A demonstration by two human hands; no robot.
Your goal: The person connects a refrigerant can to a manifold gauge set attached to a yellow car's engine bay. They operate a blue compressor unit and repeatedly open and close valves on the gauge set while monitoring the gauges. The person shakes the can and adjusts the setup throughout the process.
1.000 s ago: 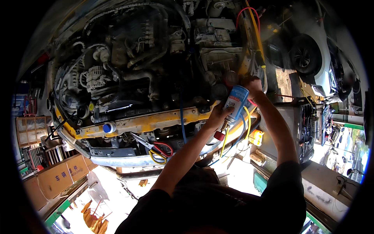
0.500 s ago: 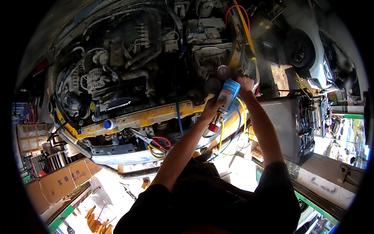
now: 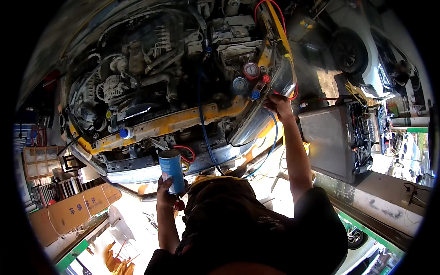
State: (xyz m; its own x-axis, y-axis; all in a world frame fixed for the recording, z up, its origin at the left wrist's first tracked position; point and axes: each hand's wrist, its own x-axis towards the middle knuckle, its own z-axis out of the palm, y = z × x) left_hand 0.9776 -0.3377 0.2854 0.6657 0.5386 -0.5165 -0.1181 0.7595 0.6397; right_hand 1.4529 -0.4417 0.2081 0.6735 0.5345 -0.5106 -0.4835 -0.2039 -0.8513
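Observation:
My left hand (image 3: 166,194) is wrapped round a blue and white can (image 3: 171,163), held low near my body above the car's front edge. A red valve (image 3: 179,204) shows below the can, which appears to be upside down. My right hand (image 3: 280,108) is at the front right corner of the engine bay, fingers curled beside the hose ends of a manifold gauge set (image 3: 258,87). What those fingers grip is hidden. The set has a red-rimmed dial (image 3: 250,70), a blue-rimmed dial (image 3: 240,85) and red and blue knobs. A blue hose (image 3: 276,130) hangs below my right hand.
The open engine bay (image 3: 137,68) has a worn yellow front crossmember (image 3: 169,126). A white bottle with a blue cap (image 3: 127,133) and pliers (image 3: 159,144) with red and yellow handles lie along it. A grey cabinet (image 3: 323,140) stands right; a cardboard box (image 3: 75,213) lies left.
My left hand has brought the can down and left, away from the gauges toward my body. My right hand has shifted slightly down and left. The gauge dials now show plainly.

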